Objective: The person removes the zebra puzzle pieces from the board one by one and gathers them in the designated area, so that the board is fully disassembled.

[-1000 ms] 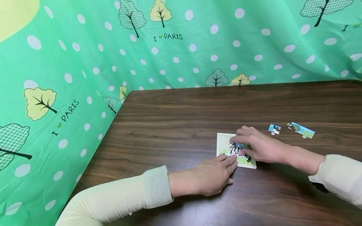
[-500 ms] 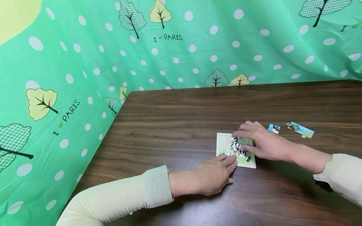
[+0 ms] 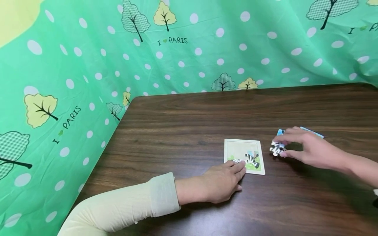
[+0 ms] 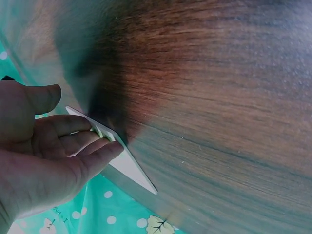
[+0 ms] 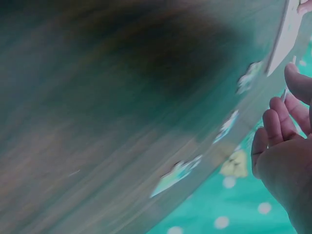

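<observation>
In the head view a pale square puzzle board [image 3: 240, 149] lies flat, partly filled with zebra pieces [image 3: 251, 160] along its lower edge. My left hand [image 3: 222, 183] rests its fairly straight fingertips on the board's near left part. In the left wrist view its fingers [image 4: 105, 155] lie over the pale board [image 4: 130, 168]. Right of the board, my right hand [image 3: 308, 147] pinches a black-and-white zebra puzzle piece [image 3: 275, 149] with blue on it, between thumb and fingers. A thin pale edge [image 5: 285, 93] shows between those fingers in the right wrist view.
Behind the right hand lie a blue-edged piece [image 3: 280, 132] and a blue strip-like piece [image 3: 311, 131], both partly covered. In the right wrist view, loose pieces show on the table: one near the board [image 5: 249, 78], two farther off. A green curtain [image 3: 189, 65] hangs behind the table.
My right hand has left the board and moved right with a zebra piece, uncovering the board's upper part. The left hand has stayed on the board.
</observation>
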